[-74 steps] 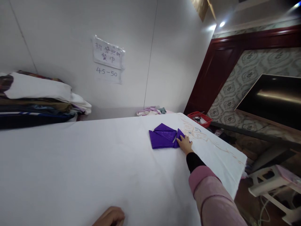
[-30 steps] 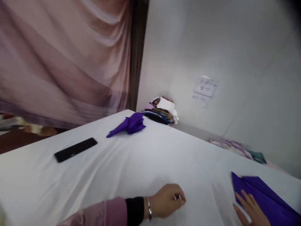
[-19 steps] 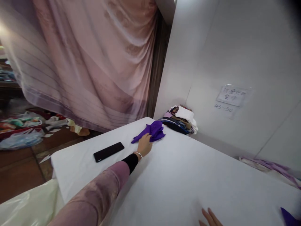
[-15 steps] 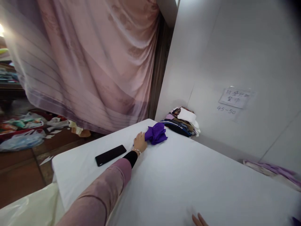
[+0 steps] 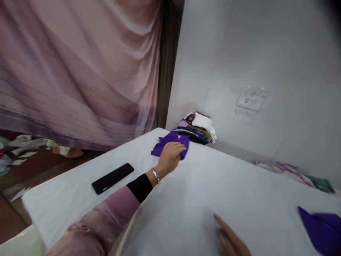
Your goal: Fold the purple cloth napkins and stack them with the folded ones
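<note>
A crumpled purple cloth lies near the far corner of the white table. My left hand is over its right part, the fingers bent together with cloth at the fingertips; the hand hides the middle of the cloth. Low in the view, my right hand is over the white surface, partly cut off and slightly blurred. Its forefinger is stretched out and it holds nothing. Right of it, a second purple cloth with a pointed corner is cut off by the view's edge.
A black phone lies on the white table, left of my forearm. Folded fabrics are stacked at the far edge by the wall. More cloths lie along the wall at right. A paper note hangs there; a pink curtain hangs at left.
My left hand has moved right across the purple cloth, which now spreads wider. My right hand has come further into view. The view has swung right, showing the second purple cloth.
</note>
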{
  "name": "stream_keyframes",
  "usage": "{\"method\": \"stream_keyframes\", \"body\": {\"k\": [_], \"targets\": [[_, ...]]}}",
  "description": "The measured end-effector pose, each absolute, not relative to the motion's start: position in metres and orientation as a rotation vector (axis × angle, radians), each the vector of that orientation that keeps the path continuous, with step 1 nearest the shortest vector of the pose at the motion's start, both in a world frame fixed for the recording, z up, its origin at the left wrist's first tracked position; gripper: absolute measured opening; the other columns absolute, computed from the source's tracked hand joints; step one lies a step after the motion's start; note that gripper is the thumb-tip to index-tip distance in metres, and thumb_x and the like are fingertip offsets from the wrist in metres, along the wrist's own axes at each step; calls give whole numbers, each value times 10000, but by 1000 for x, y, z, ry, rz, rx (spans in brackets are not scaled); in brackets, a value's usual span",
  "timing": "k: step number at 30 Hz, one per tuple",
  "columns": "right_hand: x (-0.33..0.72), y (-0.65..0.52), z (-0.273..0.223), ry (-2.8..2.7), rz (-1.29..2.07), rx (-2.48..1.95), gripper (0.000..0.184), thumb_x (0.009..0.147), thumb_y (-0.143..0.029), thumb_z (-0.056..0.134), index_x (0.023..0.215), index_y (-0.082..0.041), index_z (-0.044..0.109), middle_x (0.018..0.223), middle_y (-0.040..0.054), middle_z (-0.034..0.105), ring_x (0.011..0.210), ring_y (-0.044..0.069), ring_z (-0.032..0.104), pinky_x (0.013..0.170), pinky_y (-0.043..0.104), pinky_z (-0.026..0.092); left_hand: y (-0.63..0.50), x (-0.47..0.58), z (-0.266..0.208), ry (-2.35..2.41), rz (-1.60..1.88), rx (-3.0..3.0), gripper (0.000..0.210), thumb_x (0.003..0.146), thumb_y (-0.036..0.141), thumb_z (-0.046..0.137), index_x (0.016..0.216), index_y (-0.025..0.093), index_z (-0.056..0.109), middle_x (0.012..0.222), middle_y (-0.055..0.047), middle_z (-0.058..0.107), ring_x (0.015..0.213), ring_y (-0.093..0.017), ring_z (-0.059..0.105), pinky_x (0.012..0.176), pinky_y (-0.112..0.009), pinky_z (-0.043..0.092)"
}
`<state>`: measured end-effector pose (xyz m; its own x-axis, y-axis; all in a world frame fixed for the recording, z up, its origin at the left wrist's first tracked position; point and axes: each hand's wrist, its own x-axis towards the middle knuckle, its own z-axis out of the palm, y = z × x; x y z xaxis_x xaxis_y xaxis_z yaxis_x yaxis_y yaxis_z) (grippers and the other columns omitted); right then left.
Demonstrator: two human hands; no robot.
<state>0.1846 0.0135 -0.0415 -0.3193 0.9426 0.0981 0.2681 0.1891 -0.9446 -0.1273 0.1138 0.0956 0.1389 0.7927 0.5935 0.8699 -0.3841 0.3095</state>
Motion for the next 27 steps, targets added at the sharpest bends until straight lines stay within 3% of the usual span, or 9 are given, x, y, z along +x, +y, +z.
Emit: {"method": "stream_keyframes", "body": {"k": [2, 4, 6, 9, 15, 27], "targets": [[178, 17, -20, -1232, 1374, -1053, 410, 790, -581, 501, 1169, -437, 559, 1280, -26, 553, 1240, 270, 441, 998, 493, 396, 78, -81, 98, -1093, -898, -2719, 422, 808, 90, 482, 1163, 300, 571, 1276, -8, 563, 1272, -208, 398, 1102, -488, 169], [174, 21, -1, -825, 1559, -909, 508, 773, -622, 496, 1167, -314, 585, 1238, 45, 590, 1185, 275, 499, 1002, 508, 374, 43, -48, 91, -641, -750, -2981, 420, 858, 105, 443, 1215, 312, 521, 1350, -7, 497, 1307, -195, 352, 1110, -505, 134], [177, 23, 9, -602, 1737, -856, 560, 789, -633, 459, 1127, -216, 616, 1163, 91, 633, 1155, 276, 523, 991, 490, 384, 20, -33, 73, -498, -744, -3101, 419, 869, 130, 454, 1253, 297, 481, 1394, -24, 445, 1320, -191, 330, 1112, -495, 146], [186, 20, 11, -521, 1919, -788, 649, 805, -661, 386, 1115, -142, 624, 1096, 122, 659, 1130, 275, 540, 964, 454, 412, 15, -35, 37, -757, -890, -3121, 439, 844, 204, 535, 1271, 275, 460, 1408, -64, 421, 1312, -222, 341, 1091, -497, 222], [190, 16, 3, -528, 1932, -712, 578, 843, -616, 355, 1136, -190, 613, 1078, 75, 673, 1068, 232, 584, 925, 392, 447, 52, -45, -5, -1466, -1073, -2902, 402, 867, 303, 507, 1259, 219, 474, 1391, -97, 428, 1260, -217, 410, 1024, -420, 376], [197, 23, -2, -440, 1991, -689, 501, 864, -522, 394, 1071, -135, 635, 996, 91, 698, 1043, 232, 597, 919, 386, 446, 75, 33, 1, -1385, -1115, -2977, 508, 802, 280, 595, 1272, 150, 453, 1305, -134, 507, 1210, -245, 454, 1030, -445, 355]]}}
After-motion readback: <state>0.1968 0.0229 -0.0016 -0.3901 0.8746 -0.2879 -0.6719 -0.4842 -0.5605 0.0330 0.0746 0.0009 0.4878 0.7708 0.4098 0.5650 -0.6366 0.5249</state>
